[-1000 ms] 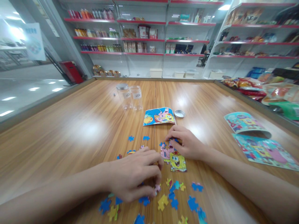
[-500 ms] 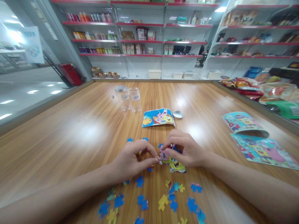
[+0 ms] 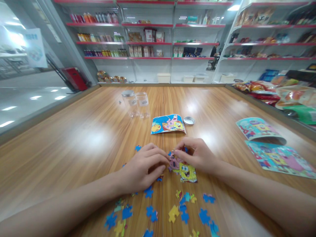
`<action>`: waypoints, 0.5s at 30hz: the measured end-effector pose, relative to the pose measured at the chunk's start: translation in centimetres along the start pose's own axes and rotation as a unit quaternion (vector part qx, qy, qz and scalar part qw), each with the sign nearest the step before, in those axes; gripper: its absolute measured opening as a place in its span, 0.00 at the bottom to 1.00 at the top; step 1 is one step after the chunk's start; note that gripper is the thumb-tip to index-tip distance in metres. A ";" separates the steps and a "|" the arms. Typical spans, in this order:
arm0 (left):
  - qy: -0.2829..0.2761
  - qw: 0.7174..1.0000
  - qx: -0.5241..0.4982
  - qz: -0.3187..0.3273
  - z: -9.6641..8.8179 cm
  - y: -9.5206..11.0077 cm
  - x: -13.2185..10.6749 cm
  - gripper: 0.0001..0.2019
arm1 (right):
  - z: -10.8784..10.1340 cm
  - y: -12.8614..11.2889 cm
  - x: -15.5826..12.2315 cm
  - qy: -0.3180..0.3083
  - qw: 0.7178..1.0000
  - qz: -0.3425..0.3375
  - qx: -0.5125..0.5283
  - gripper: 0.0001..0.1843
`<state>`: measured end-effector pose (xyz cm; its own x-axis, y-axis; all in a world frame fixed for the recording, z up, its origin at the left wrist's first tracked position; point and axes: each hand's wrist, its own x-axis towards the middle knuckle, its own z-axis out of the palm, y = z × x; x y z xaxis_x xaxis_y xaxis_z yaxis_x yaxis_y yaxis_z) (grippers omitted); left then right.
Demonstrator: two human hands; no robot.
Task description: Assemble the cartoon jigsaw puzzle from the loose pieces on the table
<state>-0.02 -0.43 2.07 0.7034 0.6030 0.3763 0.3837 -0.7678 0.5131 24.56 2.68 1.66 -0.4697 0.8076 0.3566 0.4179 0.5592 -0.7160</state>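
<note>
A partly joined jigsaw puzzle (image 3: 187, 171), showing a yellow square face and a pink figure, lies on the table between my hands. My left hand (image 3: 146, 166) rests at its left side, fingertips by the pink edge and thumb apart from them; no piece shows in it. At the puzzle's upper edge, my right hand (image 3: 197, 154) has thumb and forefinger pinched together on what looks like a small puzzle piece, mostly covered by the fingers. Loose blue pieces (image 3: 204, 216) and a yellow piece (image 3: 173, 214) lie nearer me. Another blue piece (image 3: 138, 148) sits beyond my left hand.
A curled picture sheet (image 3: 168, 124) lies ahead, beside a metal lid (image 3: 189, 120). Two clear jars (image 3: 142, 107) stand farther back, one lidded. More picture sheets (image 3: 281, 159) are at the right, near packaged snacks (image 3: 256, 89). Stocked shelves (image 3: 148, 43) line the wall.
My left hand has turned palm-down against the puzzle's left side, and the small piece in its fingertips is out of sight. My right thumb has moved up toward the forefinger, uncovering the yellow face.
</note>
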 end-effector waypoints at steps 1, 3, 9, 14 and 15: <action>-0.025 0.999 0.020 0.017 -0.1 0.0 0.0 0.11 | 0.0 0.3 0.0 0.006 1.000 0.028 0.006 0.09; -0.058 0.996 0.058 0.034 -0.2 0.0 -0.1 0.13 | 0.0 0.7 0.1 0.009 0.997 0.070 0.029 0.12; -0.080 0.992 0.086 0.046 -0.2 -0.1 -0.1 0.15 | 0.1 0.9 0.1 0.017 0.990 0.106 0.089 0.13; -0.086 0.991 0.085 0.059 -0.4 -0.2 0.0 0.14 | 0.1 0.8 0.1 0.019 0.990 0.100 0.094 0.13; -0.085 0.991 0.086 0.062 -0.4 -0.2 0.0 0.14 | 0.1 0.9 0.0 0.018 0.991 0.096 0.089 0.13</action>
<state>-0.35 -0.20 2.24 0.8364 0.4681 0.2851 0.3740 -0.8677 0.3274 24.86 3.19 1.02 -0.3660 0.9037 0.2221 0.3520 0.3553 -0.8659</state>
